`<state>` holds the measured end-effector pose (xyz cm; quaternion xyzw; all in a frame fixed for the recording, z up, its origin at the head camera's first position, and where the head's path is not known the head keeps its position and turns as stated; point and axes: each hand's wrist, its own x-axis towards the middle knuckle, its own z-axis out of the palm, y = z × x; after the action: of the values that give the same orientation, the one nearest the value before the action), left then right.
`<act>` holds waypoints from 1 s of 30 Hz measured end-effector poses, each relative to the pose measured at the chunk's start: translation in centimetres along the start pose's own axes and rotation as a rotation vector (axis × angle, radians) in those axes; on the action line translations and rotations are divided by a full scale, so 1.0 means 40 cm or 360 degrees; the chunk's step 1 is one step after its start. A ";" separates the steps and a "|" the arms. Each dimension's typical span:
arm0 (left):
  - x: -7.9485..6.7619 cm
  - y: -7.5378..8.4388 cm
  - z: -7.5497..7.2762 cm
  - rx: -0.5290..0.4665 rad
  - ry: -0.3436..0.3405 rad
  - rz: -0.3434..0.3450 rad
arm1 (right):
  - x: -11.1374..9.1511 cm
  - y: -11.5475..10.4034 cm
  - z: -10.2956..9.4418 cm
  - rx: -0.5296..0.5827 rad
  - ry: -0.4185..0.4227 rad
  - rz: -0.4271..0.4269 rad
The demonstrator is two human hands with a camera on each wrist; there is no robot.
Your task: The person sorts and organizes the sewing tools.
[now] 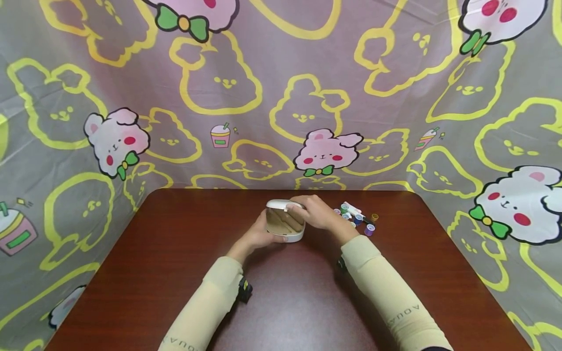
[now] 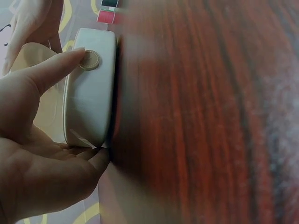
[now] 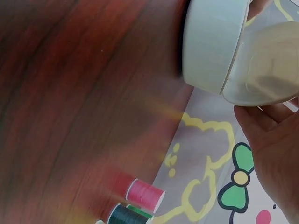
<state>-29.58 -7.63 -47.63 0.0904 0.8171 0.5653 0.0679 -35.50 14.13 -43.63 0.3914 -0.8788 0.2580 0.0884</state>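
A white hinged case (image 1: 295, 238) with a tan lining sits on the table with its lid (image 1: 277, 204) raised. Its front bears a round gold button (image 2: 89, 60). My left hand (image 1: 258, 235) grips the base from the left side, the thumb along the front by the button and the fingers round the end. At the raised lid, my right hand (image 1: 319, 212) holds the edge between thumb and fingers. In the right wrist view the inside of the lid faces the camera, and the fingers behind it are partly hidden.
Several small thread spools lie right of the case, among them a purple spool (image 1: 370, 229), a blue spool (image 1: 357, 219) and a pink spool (image 3: 145, 195). A white stick-like item (image 1: 351, 209) lies among them. Patterned cloth (image 1: 263, 122) hangs round the table (image 1: 175, 273).
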 end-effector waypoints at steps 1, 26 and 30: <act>0.000 0.000 0.000 0.0000 -0.0002 -0.0004 | 0.001 0.001 -0.001 0.0002 0.0000 0.0011; -0.012 -0.002 0.005 0.0176 -0.0024 -0.0079 | 0.028 0.020 -0.027 0.0217 0.0075 0.0317; -0.017 0.004 0.006 0.0180 -0.0020 -0.0077 | 0.034 0.026 -0.024 0.0232 0.0075 0.0388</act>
<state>-28.86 -7.52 -47.56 0.0778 0.8493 0.5157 0.0814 -37.24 14.33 -42.73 0.2809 -0.8965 0.3392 0.0485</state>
